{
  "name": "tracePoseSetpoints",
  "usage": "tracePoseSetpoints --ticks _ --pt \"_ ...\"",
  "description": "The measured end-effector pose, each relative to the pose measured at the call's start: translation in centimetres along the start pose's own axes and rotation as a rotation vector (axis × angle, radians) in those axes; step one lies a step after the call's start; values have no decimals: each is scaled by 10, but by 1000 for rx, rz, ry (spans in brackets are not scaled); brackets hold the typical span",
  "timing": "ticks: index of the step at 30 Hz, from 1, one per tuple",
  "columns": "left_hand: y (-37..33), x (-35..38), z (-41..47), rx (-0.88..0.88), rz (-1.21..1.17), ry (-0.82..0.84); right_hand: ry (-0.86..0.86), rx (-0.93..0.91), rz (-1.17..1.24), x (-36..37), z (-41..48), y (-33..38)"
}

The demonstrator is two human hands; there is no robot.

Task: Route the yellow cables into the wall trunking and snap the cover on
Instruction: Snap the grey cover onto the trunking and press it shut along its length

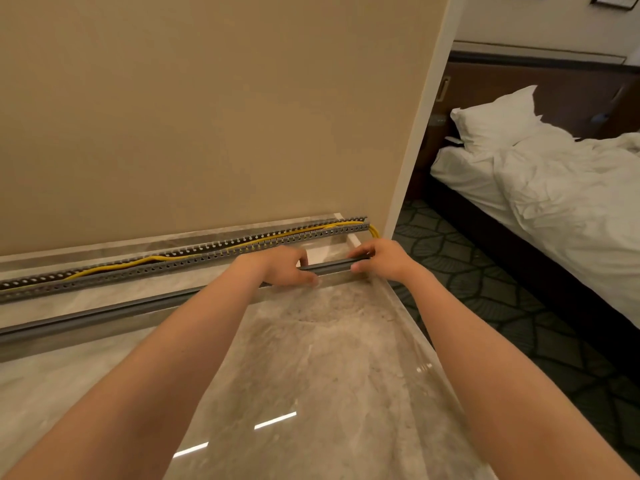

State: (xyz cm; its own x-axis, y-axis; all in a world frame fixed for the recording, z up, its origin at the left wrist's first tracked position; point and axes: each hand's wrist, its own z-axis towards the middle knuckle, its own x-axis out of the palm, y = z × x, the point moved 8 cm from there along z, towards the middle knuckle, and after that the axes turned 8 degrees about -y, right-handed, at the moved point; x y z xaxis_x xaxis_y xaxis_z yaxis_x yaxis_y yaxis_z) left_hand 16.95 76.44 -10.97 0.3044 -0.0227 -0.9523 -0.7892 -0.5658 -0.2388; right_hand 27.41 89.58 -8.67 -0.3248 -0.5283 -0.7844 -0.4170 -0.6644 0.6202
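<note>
Forearms cross the marble bench (311,358) toward 12 o'clock. The left hand (280,268) and right hand (381,259) each pinch the grey cover (104,317) near its 1 o'clock end. Just beyond, yellow cables (104,269) lie inside the open trunking (173,268) against the wall.

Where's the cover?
Head view: the cover lies on the counter in front of the trunking, its right end held by the left hand and right hand.
</note>
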Motion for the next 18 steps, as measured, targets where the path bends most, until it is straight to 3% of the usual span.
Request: tracePoseSetpoints --ticks 4,9,13,18 --pt "0 -4 -5 20 -54 -125 -82 8 49 -5 5 1" --pt "-6 -8 -14 128 249 -278 -122 42 47 -5 13 -5" --pt "-11 -7 -8 210 516 -272 -191 87 149 -7 24 -9" --pt "-16 -21 8 221 595 -308 -270 111 216 -17 42 -11"
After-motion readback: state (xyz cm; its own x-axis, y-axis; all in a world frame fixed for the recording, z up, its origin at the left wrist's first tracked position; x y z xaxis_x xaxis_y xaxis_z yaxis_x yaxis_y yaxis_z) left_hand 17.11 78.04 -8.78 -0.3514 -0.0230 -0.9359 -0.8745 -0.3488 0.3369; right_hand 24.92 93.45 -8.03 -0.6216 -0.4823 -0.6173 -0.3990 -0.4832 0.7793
